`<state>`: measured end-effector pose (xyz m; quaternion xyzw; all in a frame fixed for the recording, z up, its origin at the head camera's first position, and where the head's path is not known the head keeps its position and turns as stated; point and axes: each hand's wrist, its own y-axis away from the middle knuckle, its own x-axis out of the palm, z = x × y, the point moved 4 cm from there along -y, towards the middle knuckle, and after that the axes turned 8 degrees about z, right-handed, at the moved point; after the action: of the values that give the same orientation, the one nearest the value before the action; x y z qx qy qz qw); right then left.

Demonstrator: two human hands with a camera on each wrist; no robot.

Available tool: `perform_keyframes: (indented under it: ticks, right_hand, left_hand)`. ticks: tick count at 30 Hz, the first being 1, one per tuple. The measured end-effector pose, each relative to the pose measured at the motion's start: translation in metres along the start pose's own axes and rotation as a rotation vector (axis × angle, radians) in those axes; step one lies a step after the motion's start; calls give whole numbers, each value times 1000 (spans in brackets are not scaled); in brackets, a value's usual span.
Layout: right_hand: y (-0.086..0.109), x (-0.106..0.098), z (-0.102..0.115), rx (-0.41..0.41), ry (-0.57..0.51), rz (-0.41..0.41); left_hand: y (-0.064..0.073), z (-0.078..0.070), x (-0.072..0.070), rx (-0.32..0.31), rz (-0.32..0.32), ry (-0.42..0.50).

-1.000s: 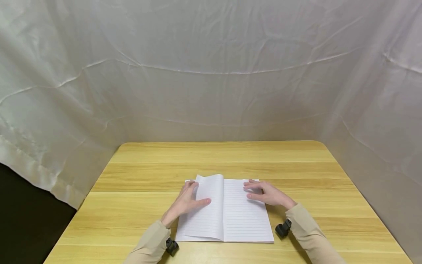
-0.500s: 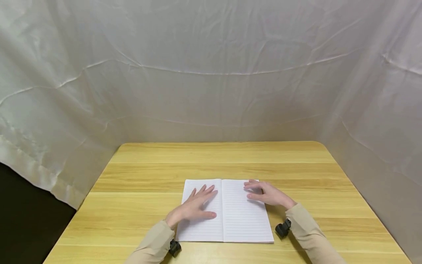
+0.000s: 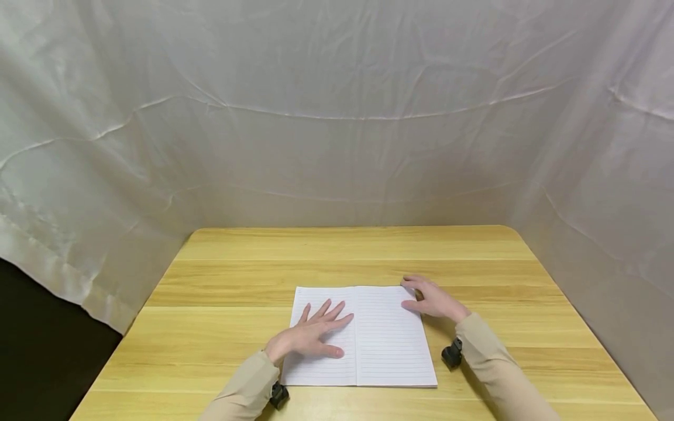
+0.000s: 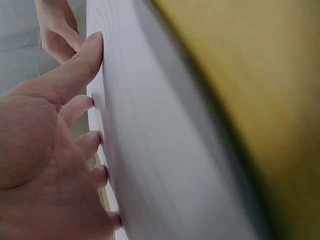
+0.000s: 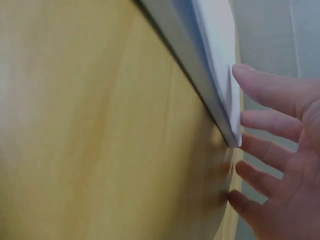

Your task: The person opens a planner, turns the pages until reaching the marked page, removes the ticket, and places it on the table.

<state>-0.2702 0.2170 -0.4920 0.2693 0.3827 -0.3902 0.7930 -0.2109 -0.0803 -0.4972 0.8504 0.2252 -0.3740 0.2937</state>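
An open notebook [image 3: 392,345] with lined white pages lies flat on the wooden table, its fold running front to back. My left hand [image 3: 310,338] rests on the left page with fingers spread, the fingertips against the paper in the left wrist view. At the far right corner of the right page is my right hand [image 3: 434,299]. Its thumb touches the page near the edge, and its other fingers reach around the corner, as the right wrist view shows with the right hand [image 5: 285,145] beside the page stack [image 5: 220,80].
The wooden table [image 3: 337,251] extends beyond the notebook on all sides. Pale grey cloth [image 3: 337,146] hangs behind and along both sides. A dark area [image 3: 42,345] shows at the lower left. Small black cameras [image 3: 451,354] sit on both wrists.
The lifted left page has come down flat, and my left hand has moved right and spread over it. My right hand has shifted from over the right page outward to its far right corner.
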Motion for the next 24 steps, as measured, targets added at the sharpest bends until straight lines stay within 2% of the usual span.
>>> perform_keyframes:
  ticks: [5,12,24]
  right_hand:
    - [-4,-3,-4,46,29,-7]
    - [-6,-4,-8,49,35,-45]
    - [-7,-7,-10,92,-16,-168]
  left_hand:
    - [-3,1,1,-6,11,-12]
    - [-4,1,2,-7,15,-20]
    - [-7,3,2,-13,12,-16]
